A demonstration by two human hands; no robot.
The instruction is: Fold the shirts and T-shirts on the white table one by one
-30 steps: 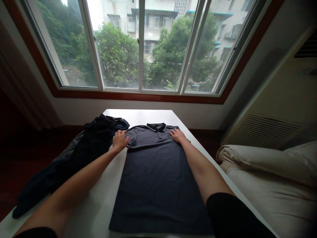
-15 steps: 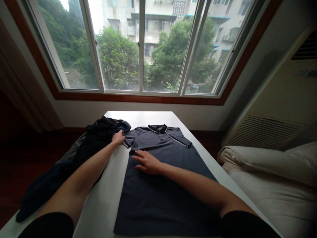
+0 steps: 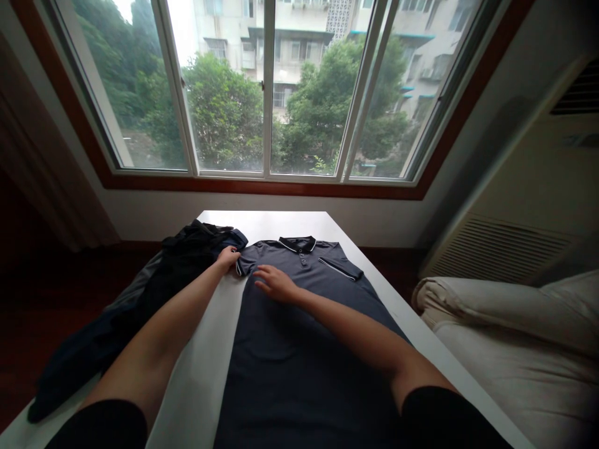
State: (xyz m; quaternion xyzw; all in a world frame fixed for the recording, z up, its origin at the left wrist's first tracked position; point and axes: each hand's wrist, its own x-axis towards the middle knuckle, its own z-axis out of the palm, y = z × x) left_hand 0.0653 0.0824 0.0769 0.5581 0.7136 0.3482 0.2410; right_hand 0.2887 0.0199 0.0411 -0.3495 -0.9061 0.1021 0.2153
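With the dark grey polo shirt [image 3: 299,349] flat on the white table [image 3: 196,380], your left hand [image 3: 228,257] sat at its tucked sleeve, perhaps pinching it, while your open right hand [image 3: 276,284] pressed the chest; flat, firm pressure would have served best.

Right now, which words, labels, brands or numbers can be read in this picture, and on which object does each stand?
No text can be read.
The polo shirt shows no print or logo, only pale trim.
The white unit on the right bears a faint mark, too blurred to read.
The buildings outside show no legible sign.
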